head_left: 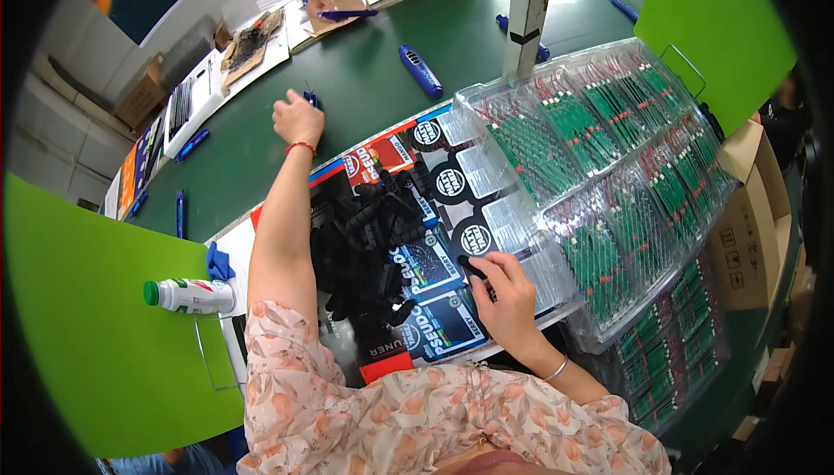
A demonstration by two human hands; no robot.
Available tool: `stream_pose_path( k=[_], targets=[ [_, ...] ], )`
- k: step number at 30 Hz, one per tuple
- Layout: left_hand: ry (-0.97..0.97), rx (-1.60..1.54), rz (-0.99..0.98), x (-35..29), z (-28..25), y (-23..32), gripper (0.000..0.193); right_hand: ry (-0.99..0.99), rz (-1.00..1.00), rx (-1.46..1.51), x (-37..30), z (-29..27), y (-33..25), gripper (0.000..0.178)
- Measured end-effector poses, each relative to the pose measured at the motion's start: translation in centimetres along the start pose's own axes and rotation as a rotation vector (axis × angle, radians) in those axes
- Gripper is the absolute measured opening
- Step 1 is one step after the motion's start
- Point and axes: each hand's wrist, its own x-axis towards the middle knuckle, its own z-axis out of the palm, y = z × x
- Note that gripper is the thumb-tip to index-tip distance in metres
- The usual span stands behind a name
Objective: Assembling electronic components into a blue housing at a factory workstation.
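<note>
The step in hand looks like picking up parts: the right hand (510, 300) pinches a small black cylindrical piece (472, 267) over the near edge of the green surface (233, 175). The left hand (300, 122) curls beside a dark-blue plastic part (311, 98) toward the far edge; whether it grips is unclear. The next move calls for a precise fingertip hold. Large white capitals and round black-and-white emblems mark the colourful printed sheet (449, 329).

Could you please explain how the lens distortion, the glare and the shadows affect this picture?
Head view: the green work surface bends into a curve, and the picture's corners go black; head view: glints streak the clear plastic tray; head view: the black pieces merge darkly, hard to separate.
</note>
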Motion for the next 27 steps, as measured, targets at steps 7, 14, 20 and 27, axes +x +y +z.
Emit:
stream_pose_path(
  k=[7, 14, 20, 27],
  targets=[
    [0.018, -0.383, 0.397, -4.2, 2.4, 13.7, 0.034, -0.04, 0.104, 0.193, 0.2, -0.2, 0.2, 0.017],
    [-0.297, -0.27, 0.372, -3.3, 5.3, 14.7, 0.037, 0.041, 0.109, 0.21, 0.1, -0.1, 0.3, 0.02],
    [-0.814, -1.34, -0.137, -4.1, -3.3, 10.1, 0.071, 0.014, 0.092, 0.261, 0.0, -0.7, 0.2, 0.018],
    [-1.036, -1.761, -0.271, -16.6, -18.5, 2.3, 0.048, 0.066, 0.356, 0.654, 0.1, -0.4, -0.5, 0.022]
  ],
)
